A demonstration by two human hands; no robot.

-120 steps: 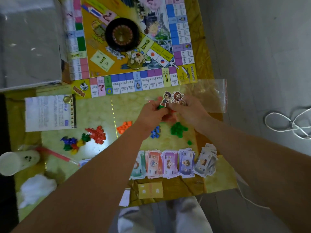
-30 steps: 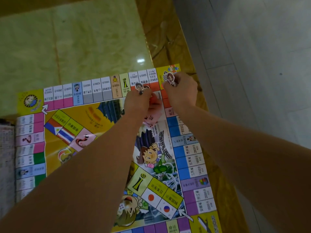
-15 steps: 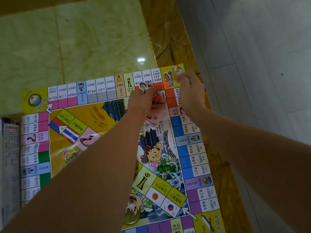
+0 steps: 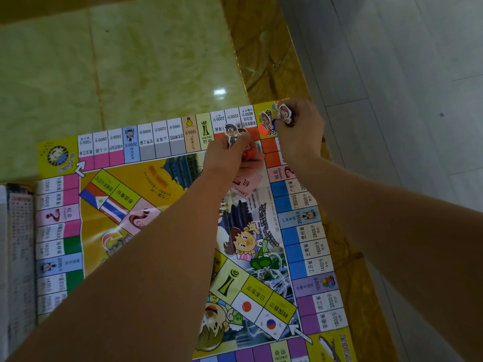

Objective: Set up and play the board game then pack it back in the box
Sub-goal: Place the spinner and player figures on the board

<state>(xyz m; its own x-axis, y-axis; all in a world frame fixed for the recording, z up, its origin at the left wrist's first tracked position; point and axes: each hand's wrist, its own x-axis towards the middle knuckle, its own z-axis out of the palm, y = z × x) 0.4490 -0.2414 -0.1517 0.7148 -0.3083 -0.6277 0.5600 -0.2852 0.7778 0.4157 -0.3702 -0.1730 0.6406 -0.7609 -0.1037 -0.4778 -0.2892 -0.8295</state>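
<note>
Board (image 4: 162,178) corner just beside right table (image 4: 271,56) edge

The colourful game board (image 4: 162,210) lies flat, unfolded. At its one o'clock corner an orange-based pawn (image 4: 265,122) stands upright. At that pawn's three o'clock the right hand (image 4: 300,134) pinches a brown-haired pawn (image 4: 285,113); at its nine o'clock the left hand (image 4: 227,159) pinches a bespectacled pawn (image 4: 231,134).

Yellow-cornered board (image 4: 60,158) with pink, blue, purple squares, green marbled table (image 4: 104,61), grey floor (image 4: 392,61)
</note>
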